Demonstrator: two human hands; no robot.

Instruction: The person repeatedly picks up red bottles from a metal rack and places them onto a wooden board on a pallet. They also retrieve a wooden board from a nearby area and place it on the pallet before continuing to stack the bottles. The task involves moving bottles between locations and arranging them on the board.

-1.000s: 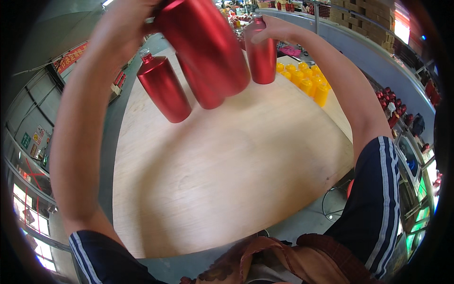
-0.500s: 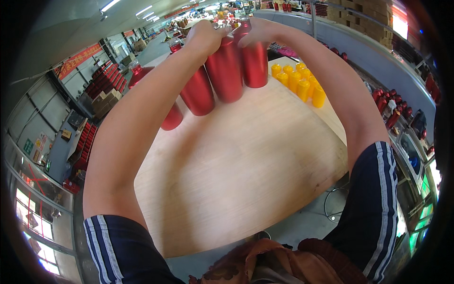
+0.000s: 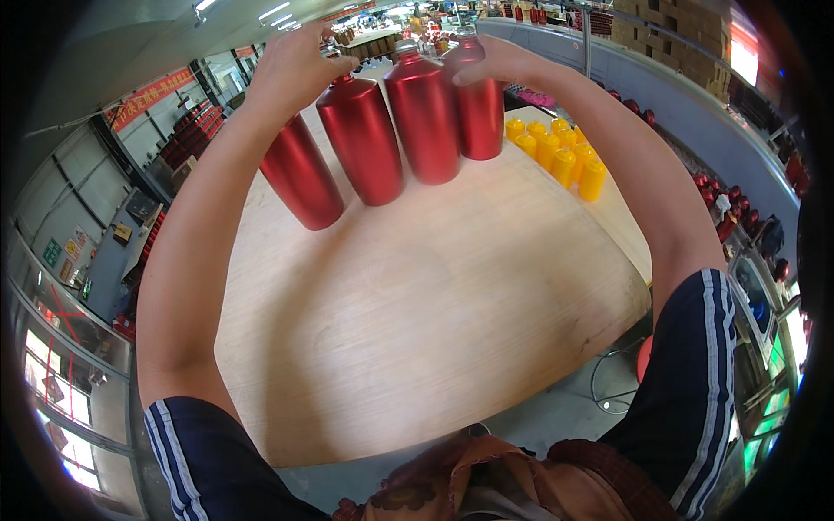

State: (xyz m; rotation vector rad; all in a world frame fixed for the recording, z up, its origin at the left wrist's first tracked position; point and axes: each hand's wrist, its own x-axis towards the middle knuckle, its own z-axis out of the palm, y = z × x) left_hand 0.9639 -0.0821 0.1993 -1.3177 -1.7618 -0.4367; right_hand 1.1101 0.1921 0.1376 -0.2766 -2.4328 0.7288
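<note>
Several glossy red metal bottles stand in a slanting row across the far part of the table. My right hand [image 3: 497,62] wraps round the neck and shoulder of the rightmost bottle [image 3: 480,113], thumb across its front. To the left, my left hand [image 3: 294,71] is raised with its thumb stretched out apart from the fingers, by the neck of the second bottle from the left [image 3: 363,143]. It hides the top of the leftmost bottle [image 3: 304,178]. Between my hands, the third bottle [image 3: 423,122] shows a pale neck, untouched.
A pale wooden table [image 3: 434,321] fills the middle. Yellow cylindrical pieces [image 3: 563,165] stand grouped at its right, beyond the bottles. A blue-grey barrier [image 3: 625,87] runs along the right, with many red items [image 3: 738,208] near it. Stacked cartons [image 3: 669,39] are behind.
My left hand has left the third bottle's neck and moved left to the second and leftmost bottles. My right hand stays on the rightmost bottle. The whole view has shifted slightly.
</note>
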